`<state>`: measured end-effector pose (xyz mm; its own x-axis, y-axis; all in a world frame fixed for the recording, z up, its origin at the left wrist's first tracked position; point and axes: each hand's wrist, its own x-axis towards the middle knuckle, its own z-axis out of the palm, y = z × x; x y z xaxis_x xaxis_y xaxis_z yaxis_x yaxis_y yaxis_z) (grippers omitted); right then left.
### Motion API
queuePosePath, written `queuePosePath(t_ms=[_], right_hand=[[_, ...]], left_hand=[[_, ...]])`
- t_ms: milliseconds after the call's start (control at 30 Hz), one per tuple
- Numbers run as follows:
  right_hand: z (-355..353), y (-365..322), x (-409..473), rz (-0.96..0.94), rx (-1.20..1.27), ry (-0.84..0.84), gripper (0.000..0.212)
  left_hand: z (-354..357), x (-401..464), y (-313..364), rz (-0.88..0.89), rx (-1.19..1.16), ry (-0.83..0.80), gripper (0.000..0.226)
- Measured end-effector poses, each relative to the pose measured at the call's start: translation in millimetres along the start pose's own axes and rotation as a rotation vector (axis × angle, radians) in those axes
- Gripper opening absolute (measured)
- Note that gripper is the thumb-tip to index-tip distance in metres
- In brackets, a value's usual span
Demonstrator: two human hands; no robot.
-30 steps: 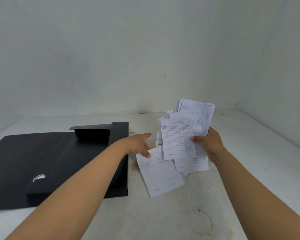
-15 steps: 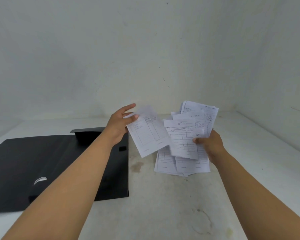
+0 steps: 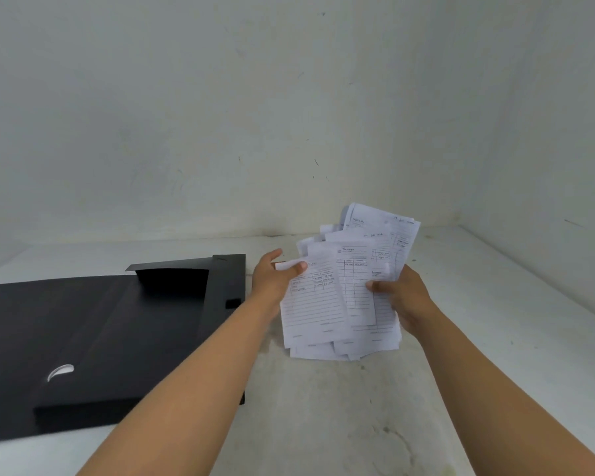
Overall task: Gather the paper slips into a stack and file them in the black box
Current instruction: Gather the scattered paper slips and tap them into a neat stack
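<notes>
A loose, fanned bundle of white printed paper slips (image 3: 354, 280) is held upright above the white table. My right hand (image 3: 404, 298) grips its right side, thumb across the front. My left hand (image 3: 275, 280) pinches the front slip (image 3: 315, 304) at its top left corner and holds it against the bundle. The black box (image 3: 172, 324) lies open on the table to the left of my hands, its lid (image 3: 24, 338) spread flat further left. My left forearm crosses over the box's right wall.
The white table (image 3: 323, 407) is stained near its front. Plain walls close it at the back and on the right. A short black flap (image 3: 172, 273) stands at the far end of the box.
My left hand picked a single slip off the table, raised it, then brought it right and down onto the front of the bundle in my right hand.
</notes>
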<state>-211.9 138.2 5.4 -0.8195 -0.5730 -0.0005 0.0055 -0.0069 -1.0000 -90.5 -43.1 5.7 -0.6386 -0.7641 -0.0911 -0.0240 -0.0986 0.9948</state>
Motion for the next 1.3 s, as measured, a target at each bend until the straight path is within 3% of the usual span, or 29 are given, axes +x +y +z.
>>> queuePosePath(t_ms=[167,433,533,700,800,933,1033,1133,1300], right_hand=[[6,1,-1,0.002,-0.004,-0.049,0.043],[21,-6,-5,-0.082,-0.035,-0.131,0.048],[31,-12,-7,-0.105,-0.052,-0.123,0.052],[40,-17,-8,-0.022,-0.009,-0.053,0.042],[46,-13,-10,-0.110,-0.128,-0.036,0.054],[58,-9,-16,-0.219,-0.084,0.100,0.055],[74,-4,-26,-0.270,0.050,0.258,0.044],[88,5,-31,-0.287,0.103,0.369,0.037],[93,19,-25,-0.364,0.015,0.412,0.053]], left_hand=[[12,-3,-4,-0.083,-0.073,-0.020,0.084],[14,-9,2,0.038,-0.200,-0.092,0.041],[15,-13,6,0.073,-0.205,-0.109,0.033],[13,-19,15,0.119,-0.237,-0.097,0.025],[12,-27,20,0.143,-0.231,-0.082,0.022],[15,-36,14,0.208,-0.159,0.068,0.033],[26,-46,-2,0.141,-0.189,0.242,0.051],[32,-51,-19,0.114,-0.260,0.275,0.030],[27,-45,-38,0.261,-0.157,0.334,0.013]])
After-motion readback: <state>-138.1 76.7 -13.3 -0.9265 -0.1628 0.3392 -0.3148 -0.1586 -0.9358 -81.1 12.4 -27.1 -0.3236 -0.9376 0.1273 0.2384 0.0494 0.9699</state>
